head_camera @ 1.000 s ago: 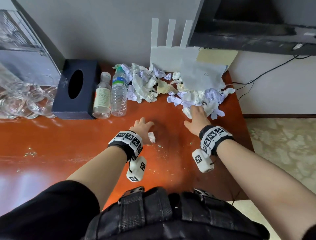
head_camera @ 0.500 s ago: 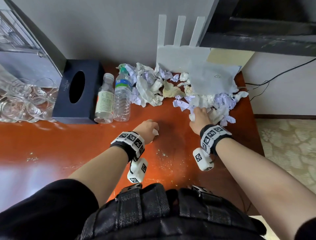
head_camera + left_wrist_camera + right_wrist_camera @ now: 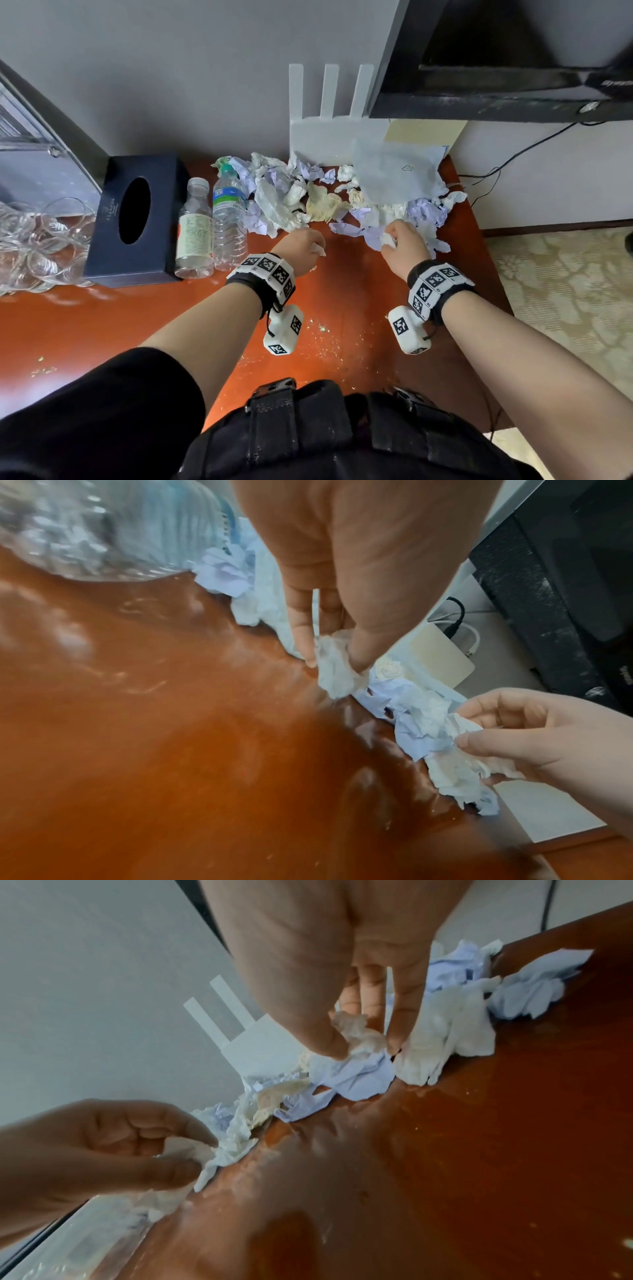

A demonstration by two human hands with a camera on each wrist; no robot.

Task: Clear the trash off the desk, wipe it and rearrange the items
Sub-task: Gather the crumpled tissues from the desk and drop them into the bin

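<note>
1. Pinching noted on both sides — a white scrap (image 3: 337, 673) is pinched by the left hand (image 3: 303, 245), a wad (image 3: 359, 1038) by the right hand (image 3: 404, 241).
2. Trash (image 3: 308, 198) is piled along the desk (image 3: 102, 329) back edge — right hand at its front edge.
3. Two bottles (image 3: 212, 226) are stood left of it, beside a tissue box (image 3: 133, 219).

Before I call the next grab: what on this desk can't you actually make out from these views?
- Label text on the two bottles: too small in the head view; blurred in the left wrist view.
- Desk under the paper pile: covered in every view.
- Near desk edge: hidden by the person's body, head view.
- Glasses: cut off by the left edge; count unclear.
- Rest of the scrap in the left hand: hidden by curled fingers.
</note>
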